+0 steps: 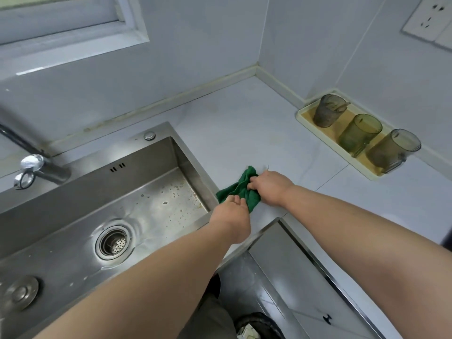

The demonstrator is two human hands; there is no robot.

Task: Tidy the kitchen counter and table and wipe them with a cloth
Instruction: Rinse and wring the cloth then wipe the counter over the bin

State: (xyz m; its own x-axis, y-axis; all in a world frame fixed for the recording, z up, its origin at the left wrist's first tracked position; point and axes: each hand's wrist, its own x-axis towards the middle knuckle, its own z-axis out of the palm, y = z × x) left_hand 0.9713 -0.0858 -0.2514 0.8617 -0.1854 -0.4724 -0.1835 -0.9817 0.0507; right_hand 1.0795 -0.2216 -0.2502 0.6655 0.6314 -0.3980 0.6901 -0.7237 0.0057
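A person's right hand closes its grip on a crumpled green cloth, fingers curled into the bunched fabric, near the front edge of a pale grey stone-look tabletop. The left hand reaches in from the sink side, its fingers bent down onto the cloth's near corner with the thumb beside them. Whether that grip pinches the fabric or only rests on it cannot be told. The cloth lies on the tabletop just beside the right rim of a rectangular stainless-steel sink, one corner reaching that rim. Both bare forearms stretch in from the bottom of the view.

The sink's floor is wet and speckled with brownish spots, and a round perforated metal strainer sits in its drain. A chrome tap stands at the sink's back left, and a small round metal button sits on its back rim.

Well apart from the cloth, along the tabletop's right edge against the wall, a cream rectangular plastic tray carries three translucent olive-tinted cups in a row, mouths up: the far cup, the middle cup and the near cup. A white wall socket is mounted above them, and a white window frame fills the upper left.
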